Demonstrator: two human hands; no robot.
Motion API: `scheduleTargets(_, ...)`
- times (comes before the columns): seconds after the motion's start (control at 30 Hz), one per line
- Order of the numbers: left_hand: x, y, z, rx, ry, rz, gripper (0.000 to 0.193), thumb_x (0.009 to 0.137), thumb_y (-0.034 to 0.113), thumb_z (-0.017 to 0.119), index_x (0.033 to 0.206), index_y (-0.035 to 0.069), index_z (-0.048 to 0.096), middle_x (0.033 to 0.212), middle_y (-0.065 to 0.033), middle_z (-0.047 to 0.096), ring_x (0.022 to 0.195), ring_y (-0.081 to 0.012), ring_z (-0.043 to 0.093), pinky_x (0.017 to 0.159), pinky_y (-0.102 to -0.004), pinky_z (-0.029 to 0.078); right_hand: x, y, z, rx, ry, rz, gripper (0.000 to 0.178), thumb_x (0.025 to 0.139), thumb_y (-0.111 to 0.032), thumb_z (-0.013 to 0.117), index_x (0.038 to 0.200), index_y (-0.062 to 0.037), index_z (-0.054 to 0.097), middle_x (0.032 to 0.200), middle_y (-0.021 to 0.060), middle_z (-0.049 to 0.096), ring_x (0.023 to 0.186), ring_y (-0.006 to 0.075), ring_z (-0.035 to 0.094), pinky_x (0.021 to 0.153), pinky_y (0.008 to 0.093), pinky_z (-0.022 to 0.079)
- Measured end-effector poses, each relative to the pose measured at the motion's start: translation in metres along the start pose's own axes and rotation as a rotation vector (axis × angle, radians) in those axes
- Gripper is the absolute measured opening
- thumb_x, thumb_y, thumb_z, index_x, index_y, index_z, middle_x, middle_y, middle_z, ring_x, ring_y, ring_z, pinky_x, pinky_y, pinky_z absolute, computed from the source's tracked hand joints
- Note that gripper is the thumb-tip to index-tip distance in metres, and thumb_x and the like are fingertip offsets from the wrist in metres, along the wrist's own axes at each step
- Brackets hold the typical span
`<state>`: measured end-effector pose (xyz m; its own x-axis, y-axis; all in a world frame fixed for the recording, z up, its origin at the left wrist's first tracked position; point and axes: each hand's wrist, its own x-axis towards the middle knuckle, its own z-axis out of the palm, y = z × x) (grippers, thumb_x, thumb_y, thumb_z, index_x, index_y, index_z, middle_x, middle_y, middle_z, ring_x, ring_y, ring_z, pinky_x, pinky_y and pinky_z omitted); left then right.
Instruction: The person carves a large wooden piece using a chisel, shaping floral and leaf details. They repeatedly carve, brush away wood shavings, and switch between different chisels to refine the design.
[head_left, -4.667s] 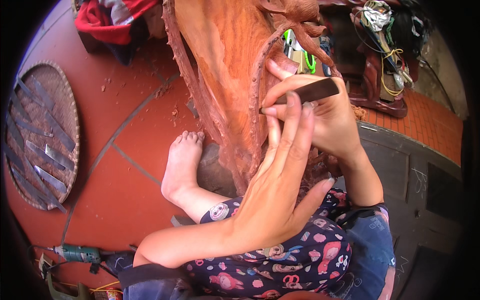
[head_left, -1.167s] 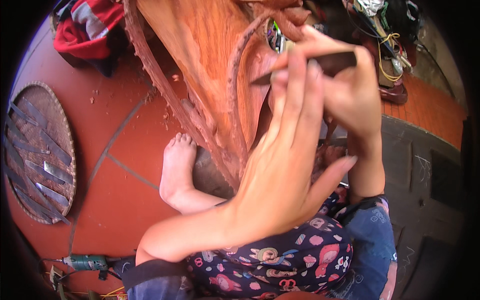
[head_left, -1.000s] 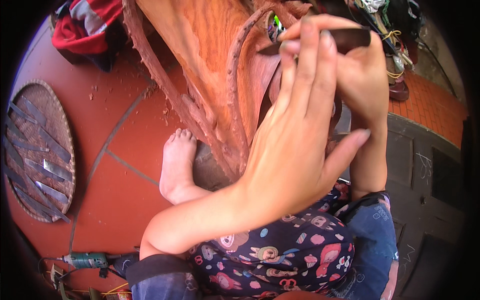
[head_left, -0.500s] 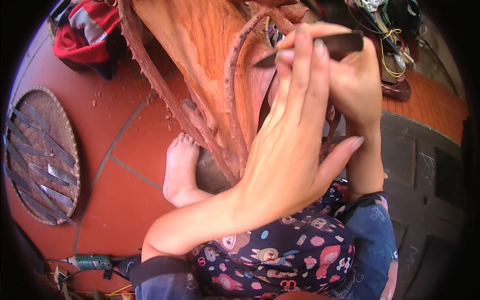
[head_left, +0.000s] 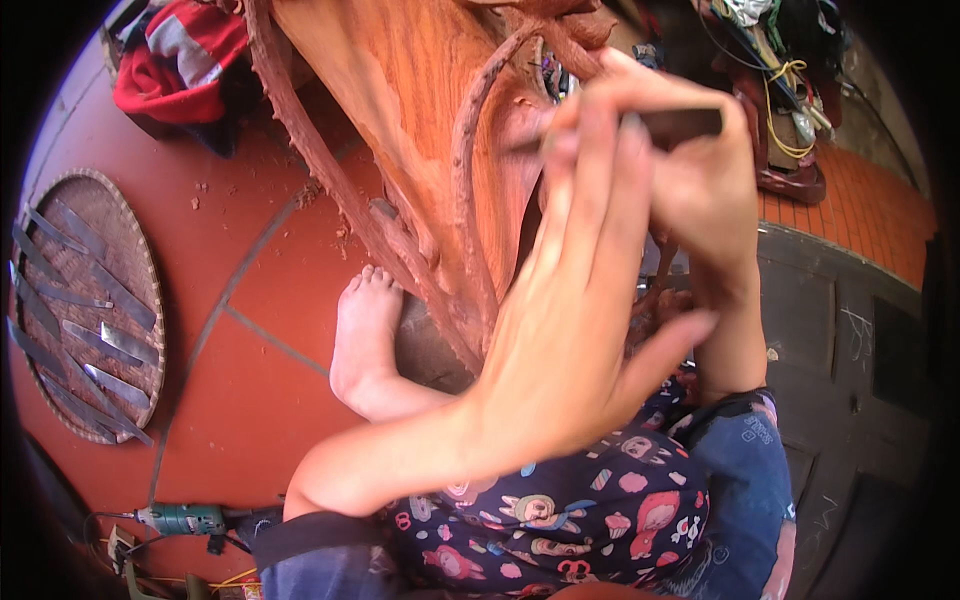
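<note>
My right hand [head_left: 695, 190] is closed around a dark flat carving blade [head_left: 692, 126], whose broad end sticks out by the thumb side. The blade's blurred tip points left onto the reddish wood carving [head_left: 410, 95], near a smooth hollow between knobbly branch-like strands. My left hand [head_left: 560, 290] lies across in front, its fingers stretched out long and its thumb spread away. Its fingertips rest against the blade or the right fingers; which of these they touch is blurred. My bare foot [head_left: 365, 320] is beside the carving's base.
A round woven tray [head_left: 158, 330] on the tiled floor at left holds several flat metal blades. A green power tool [head_left: 183, 519] with a cord lies at lower left. Red cloth [head_left: 180, 85] lies at upper left, a dark panelled board [head_left: 800, 330] at right.
Both hands and the blade have shifted slightly, with motion blur at the fingers and the blade tip. The whole view has moved a little. The grip on the blade is unchanged.
</note>
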<state>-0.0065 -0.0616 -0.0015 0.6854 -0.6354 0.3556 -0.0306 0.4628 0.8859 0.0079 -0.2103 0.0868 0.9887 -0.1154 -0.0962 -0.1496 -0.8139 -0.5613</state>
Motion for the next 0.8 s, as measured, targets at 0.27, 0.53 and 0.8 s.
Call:
scheduleTargets(0.27, 0.011, -0.004, 0.000, -0.086, 0.027, -0.014, 0.112, 0.080, 0.019, 0.082, 0.158, -0.011, 0.007, 0.163, -0.0381, 0.002, 0.147, -0.0623, 0.012, 0.120, -0.0589, 0.025, 0.002, -0.005, 0.008, 0.217, 0.098, 0.151, 0.015, 0.088, -0.002, 0.074, 0.101, 0.0064, 0.072, 0.094, 0.0129, 0.075, 0.092, 0.0179, 0.072, 0.089, 0.0388, 0.057)
scheduleTargets(0.53, 0.018, -0.009, 0.005, 0.078, 0.127, 0.097, 0.111, 0.081, 0.018, 0.081, 0.159, -0.008, 0.006, 0.164, -0.0371, 0.003, 0.147, -0.0598, 0.017, 0.121, -0.0557, 0.025, 0.002, -0.007, 0.012, 0.243, 0.168, 0.171, 0.018, 0.087, -0.001, 0.071, 0.104, 0.0020, 0.075, 0.094, 0.0080, 0.078, 0.088, 0.0191, 0.074, 0.120, 0.0514, 0.031)
scheduleTargets(0.8, 0.008, -0.005, 0.000, 0.004, 0.102, 0.046, 0.106, 0.084, 0.018, 0.077, 0.159, -0.008, 0.007, 0.163, -0.0364, 0.009, 0.147, -0.0600, 0.017, 0.121, -0.0567, 0.024, 0.001, 0.003, 0.014, 0.128, 0.230, 0.055, 0.013, 0.085, -0.003, 0.073, 0.095, 0.0028, 0.075, 0.084, 0.0053, 0.076, 0.078, 0.0077, 0.068, 0.070, 0.0249, 0.055)
